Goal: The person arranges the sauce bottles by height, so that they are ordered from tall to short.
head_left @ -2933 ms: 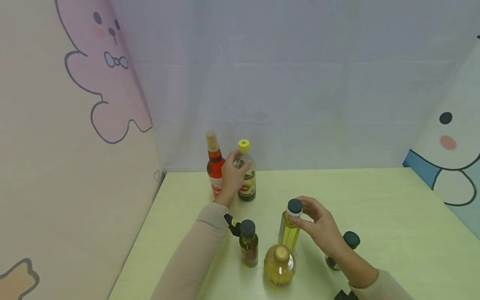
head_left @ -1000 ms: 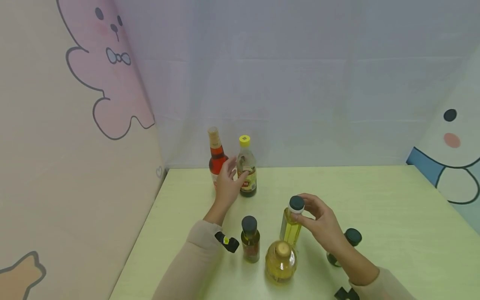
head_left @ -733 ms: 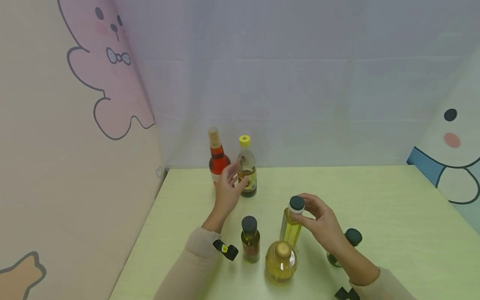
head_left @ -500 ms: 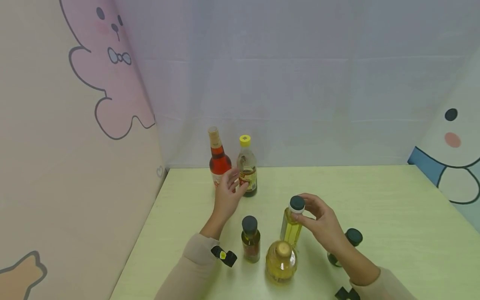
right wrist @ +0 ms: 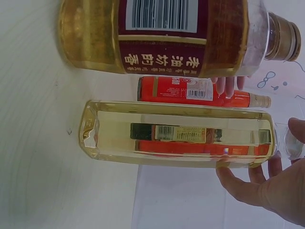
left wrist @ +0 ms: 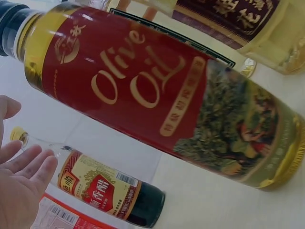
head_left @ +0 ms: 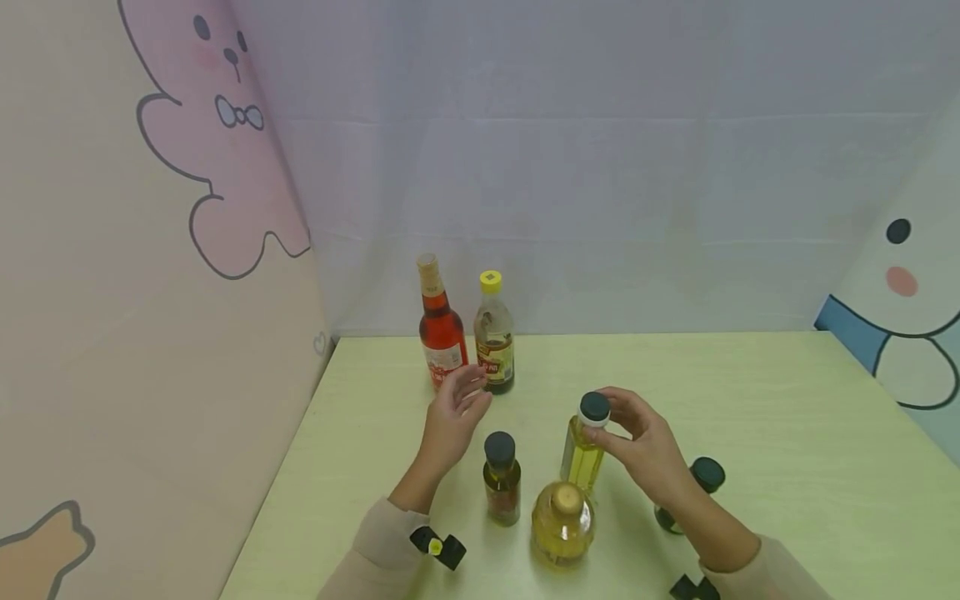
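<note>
From my distant place I am watching two bare hands above a pale table (head_left: 787,417). The right hand (head_left: 641,446) is pinching the square bottle (head_left: 582,458) at its neck, just under the dark cap, with thumb and fingers on opposite sides. This bottle is standing upright near the middle of the table, directly behind the round bottle (head_left: 562,532) with the gold cap.

The left hand (head_left: 450,417) is holding nothing; its fingers are reaching out loosely, and the thumb is lying apart from them. It is hovering in front of the red bottle (head_left: 441,329) and the yellow-capped bottle (head_left: 494,333), and I am not able to tell if a fingertip is touching either one. The olive oil bottle (left wrist: 157,95) is standing just beside the left forearm. One more dark-capped bottle (head_left: 707,475) is showing partly behind the right forearm.
</note>
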The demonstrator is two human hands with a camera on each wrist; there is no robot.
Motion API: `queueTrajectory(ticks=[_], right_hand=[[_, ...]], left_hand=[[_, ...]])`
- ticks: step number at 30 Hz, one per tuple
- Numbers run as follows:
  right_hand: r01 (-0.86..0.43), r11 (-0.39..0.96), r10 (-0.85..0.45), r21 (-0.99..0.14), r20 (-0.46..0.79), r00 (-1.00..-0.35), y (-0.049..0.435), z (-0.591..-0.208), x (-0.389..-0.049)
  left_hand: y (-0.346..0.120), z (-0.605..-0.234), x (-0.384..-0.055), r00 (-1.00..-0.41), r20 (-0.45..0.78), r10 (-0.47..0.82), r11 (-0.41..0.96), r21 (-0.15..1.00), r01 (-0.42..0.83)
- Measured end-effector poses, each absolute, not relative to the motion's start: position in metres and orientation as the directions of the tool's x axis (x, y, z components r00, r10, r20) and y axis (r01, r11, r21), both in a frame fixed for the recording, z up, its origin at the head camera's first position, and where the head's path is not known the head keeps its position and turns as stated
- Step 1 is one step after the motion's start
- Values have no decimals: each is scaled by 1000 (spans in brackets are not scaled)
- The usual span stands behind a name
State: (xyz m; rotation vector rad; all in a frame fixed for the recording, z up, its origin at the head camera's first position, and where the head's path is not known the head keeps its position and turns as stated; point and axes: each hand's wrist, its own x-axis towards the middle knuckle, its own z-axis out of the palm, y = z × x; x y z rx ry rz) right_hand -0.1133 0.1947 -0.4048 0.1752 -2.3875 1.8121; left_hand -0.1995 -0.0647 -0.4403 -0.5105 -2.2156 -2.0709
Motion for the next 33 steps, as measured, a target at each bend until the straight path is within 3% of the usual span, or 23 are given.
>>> queueTrajectory(ticks=[17,33], right_hand=[[-186,274,-14,-944,189,-982,195,-404,-113],[-198,264,-19,-944,200,-980,196,-405,-113]], left_hand=[[-73,-447,-179,-952,172,254,51,980,190],[-85,-461,-156,-854,311,417,-58,947,316]])
